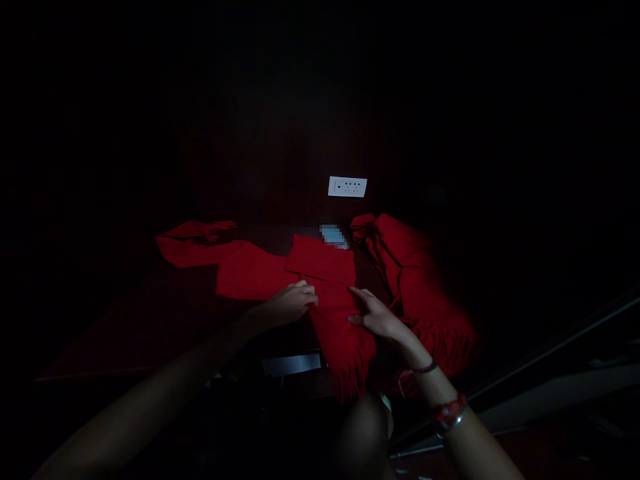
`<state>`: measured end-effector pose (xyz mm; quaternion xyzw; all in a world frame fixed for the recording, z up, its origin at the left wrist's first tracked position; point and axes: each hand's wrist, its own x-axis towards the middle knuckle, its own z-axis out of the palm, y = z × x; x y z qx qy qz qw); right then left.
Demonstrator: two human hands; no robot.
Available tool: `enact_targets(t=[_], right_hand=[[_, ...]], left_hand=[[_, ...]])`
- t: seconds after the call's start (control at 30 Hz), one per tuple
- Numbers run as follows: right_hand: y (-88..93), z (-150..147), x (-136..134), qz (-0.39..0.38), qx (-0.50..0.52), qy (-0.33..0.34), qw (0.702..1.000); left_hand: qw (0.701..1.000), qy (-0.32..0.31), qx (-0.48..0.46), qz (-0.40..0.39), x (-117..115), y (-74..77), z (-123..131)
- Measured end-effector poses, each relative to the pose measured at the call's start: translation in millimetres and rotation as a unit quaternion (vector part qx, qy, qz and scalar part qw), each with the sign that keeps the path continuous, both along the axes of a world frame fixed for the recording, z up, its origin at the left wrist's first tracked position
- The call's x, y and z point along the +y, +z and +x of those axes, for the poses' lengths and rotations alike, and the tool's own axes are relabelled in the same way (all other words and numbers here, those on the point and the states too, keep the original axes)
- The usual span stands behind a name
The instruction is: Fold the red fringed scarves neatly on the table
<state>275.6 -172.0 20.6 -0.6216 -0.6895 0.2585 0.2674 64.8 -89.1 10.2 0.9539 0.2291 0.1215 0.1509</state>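
Note:
A red fringed scarf [280, 270] lies spread and partly folded across a dark table [150, 320]; its fringed end hangs over the front edge. My left hand [290, 303] has its fingers closed, pinching a fold of the scarf near its middle. My right hand [375, 313] lies with fingers stretched flat on the same scarf, just to the right. Red bracelets circle my right wrist. The room is very dark.
A second red fringed scarf [415, 280] lies bunched at the right of the table. A white socket plate [347, 187] is on the dark wall behind. A small pale object [333, 235] sits at the table's back. A metal handle [291, 364] shows below the table's edge.

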Motion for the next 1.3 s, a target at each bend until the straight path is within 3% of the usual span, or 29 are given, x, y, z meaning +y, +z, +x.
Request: enact_targets(t=[0.1,0.2,0.3,0.37,0.47,0.57,0.7,0.87,0.93,1.03,1.13,1.3], right_hand=[[0.6,11,1,-0.006,-0.034,-0.003,0.999],[4.0,20,-3,-0.044,-0.098,0.036,0.994],[8.1,20,-4,-0.067,-0.168,0.053,0.982],[9.6,16,2,-0.041,-0.207,0.003,0.978],[7.3,8,23,0.004,-0.232,-0.134,0.963],[-0.2,5,50,-0.024,-0.212,-0.202,0.956],[-8.8,12,70,-0.016,-0.206,-0.142,0.968],[-1.7,13,60,-0.010,-0.290,-0.144,0.946],[4.6,2,57,0.028,-0.315,-0.137,0.939],[12.3,-26,63,0.088,-0.300,-0.078,0.947],[13.2,-60,83,0.074,-0.267,-0.030,0.960],[2.7,-109,129,0.049,-0.276,-0.106,0.954]], left_hand=[[1.000,-0.001,-0.002,-0.003,11,4.3,-21],[0.998,-0.029,-0.009,-0.053,14,7.0,-41],[0.997,0.027,-0.053,-0.049,13,6.0,-46],[0.992,0.102,-0.072,-0.012,14,1.4,-39],[0.981,0.193,-0.034,0.003,19,-12.0,-25],[0.969,0.242,0.041,-0.020,25,-24.6,-18],[0.966,0.231,0.102,-0.062,26,-24.2,-26],[0.969,0.207,0.096,-0.091,22,-12.0,-36],[0.968,0.237,0.053,-0.055,26,-10.1,-33],[0.943,0.332,-0.003,0.035,45,-10.1,-25],[0.918,0.392,0.033,0.048,73,-14.8,-25],[0.917,0.388,0.088,0.009,99,-33.1,-38]])
